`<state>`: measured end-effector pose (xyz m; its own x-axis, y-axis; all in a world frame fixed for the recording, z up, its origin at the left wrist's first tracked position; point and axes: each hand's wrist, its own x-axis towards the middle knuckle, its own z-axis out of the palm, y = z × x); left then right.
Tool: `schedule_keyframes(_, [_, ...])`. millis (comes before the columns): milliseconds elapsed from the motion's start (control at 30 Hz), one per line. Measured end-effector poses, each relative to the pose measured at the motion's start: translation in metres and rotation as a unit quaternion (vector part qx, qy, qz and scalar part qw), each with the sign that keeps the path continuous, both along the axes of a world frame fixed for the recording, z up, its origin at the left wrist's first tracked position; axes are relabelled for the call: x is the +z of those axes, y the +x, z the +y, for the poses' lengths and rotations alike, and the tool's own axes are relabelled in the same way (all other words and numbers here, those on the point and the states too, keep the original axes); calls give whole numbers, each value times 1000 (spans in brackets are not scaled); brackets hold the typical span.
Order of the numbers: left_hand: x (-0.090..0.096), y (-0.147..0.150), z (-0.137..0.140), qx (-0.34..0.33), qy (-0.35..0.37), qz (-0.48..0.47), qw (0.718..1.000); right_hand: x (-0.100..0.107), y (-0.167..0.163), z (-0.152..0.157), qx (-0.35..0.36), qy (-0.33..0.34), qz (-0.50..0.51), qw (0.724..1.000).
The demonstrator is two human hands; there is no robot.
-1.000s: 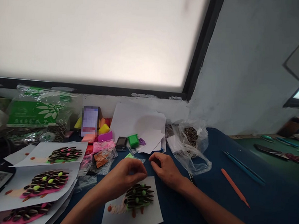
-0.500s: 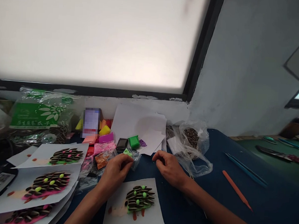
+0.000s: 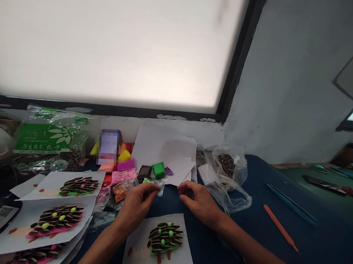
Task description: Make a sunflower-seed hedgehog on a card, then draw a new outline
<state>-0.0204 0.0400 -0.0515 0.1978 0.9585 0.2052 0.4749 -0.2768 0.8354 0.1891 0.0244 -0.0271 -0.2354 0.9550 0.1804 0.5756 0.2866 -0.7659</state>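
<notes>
My left hand [image 3: 139, 201] is pinched, thumb against forefinger, just above the picture card; whatever it may hold is too small to make out. Facing it across a small gap, my right hand [image 3: 201, 202] has curled fingers, with thumb and forefinger apart and nothing visible between them. Below both hands lies a white card [image 3: 137, 260] bearing a hedgehog [image 3: 165, 238] made of striped sunflower seeds on green clay, dotted with light green balls. A bit of light green clay [image 3: 148, 181] in clear wrapping sits just behind my left fingertips.
Finished seed-hedgehog cards [image 3: 79, 237] are stacked at left. Coloured clay packs [image 3: 123, 176] and blank paper [image 3: 155, 142] lie at the back. A bag of seeds [image 3: 226, 164] stands behind my right hand. An orange tool [image 3: 280, 228] and blue tweezers [image 3: 292, 205] lie at right.
My right hand's thumb and forefinger have opened a little, and it has come slightly nearer my left hand. My left hand has shifted slightly right, still pinched. The view has tilted slightly.
</notes>
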Motion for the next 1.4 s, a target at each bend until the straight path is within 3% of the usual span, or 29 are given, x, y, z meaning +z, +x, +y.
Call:
schedule_keyframes(133, [-3, -4, 2, -2, -4, 43, 999, 10, 5, -1, 2, -8, -115, 993])
schedule_keyframes(267, [-3, -6, 2, -16, -26, 63, 998, 23, 8, -6, 54, -50, -162, 984])
schedule_keyframes(433, [3, -7, -1, -54, -40, 100, 993, 25, 5, -12, 123, -96, -166, 974])
schedule_keyframes(633, [16, -12, -8, -96, -58, 196, 974, 17, 1, -13, 132, -84, -167, 973])
schedule_keyframes(833, [28, -18, -15, -129, -82, 222, 963, 17, 2, -13, 122, -107, -146, 976])
schedule_keyframes(1133, [21, -20, -12, -145, -71, 262, 952, 14, 2, -11, 99, -151, -127, 975])
schedule_keyframes(1400, [20, -23, -11, -129, -88, 241, 958, 15, 1, -10, 122, -172, -129, 969])
